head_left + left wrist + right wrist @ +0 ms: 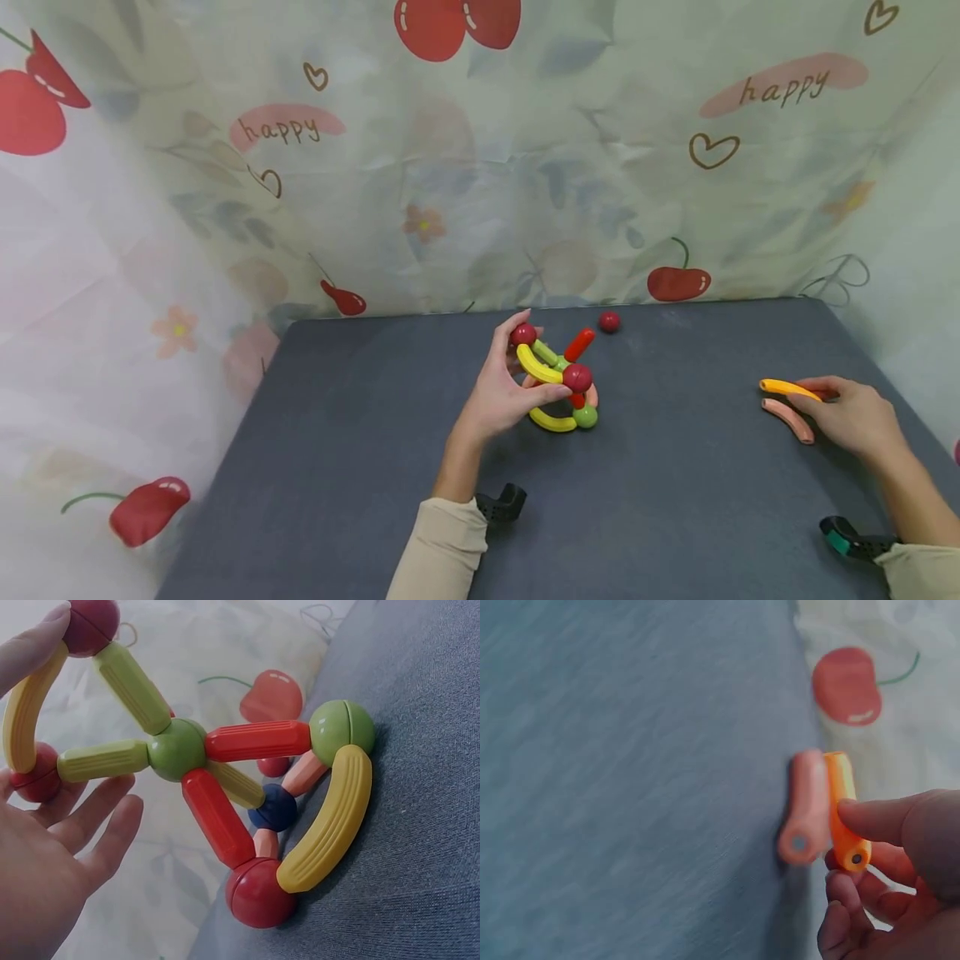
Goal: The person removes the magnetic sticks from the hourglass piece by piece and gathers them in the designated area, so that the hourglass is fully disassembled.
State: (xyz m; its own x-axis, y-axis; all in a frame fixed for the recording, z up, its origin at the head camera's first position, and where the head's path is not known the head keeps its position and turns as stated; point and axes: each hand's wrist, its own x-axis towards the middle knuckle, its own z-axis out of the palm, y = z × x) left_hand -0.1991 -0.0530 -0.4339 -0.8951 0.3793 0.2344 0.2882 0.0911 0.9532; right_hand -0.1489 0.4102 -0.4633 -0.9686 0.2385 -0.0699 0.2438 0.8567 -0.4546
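Note:
My left hand [501, 396] grips a ball-and-rod magnetic construction toy by two dark red balls that a yellow curved rod [536, 367] joins. In the left wrist view, straight green rods run from those balls to a green centre ball [178, 750]. Two red rods [259, 741] lead from the centre to a green ball [342, 733] and a red ball [261, 892], linked by another yellow curved rod [330, 825]. Behind them sits a dark blue ball [273, 807] with pink rods. My right hand [858, 417] pinches an orange curved rod [846, 817] between thumb and fingers.
Beside the orange rod, a pink curved rod [789, 419] lies on the dark grey table [675, 500]. A loose red ball [610, 322] rests near the table's back edge. Printed cloth [510, 183] hangs behind and at the sides.

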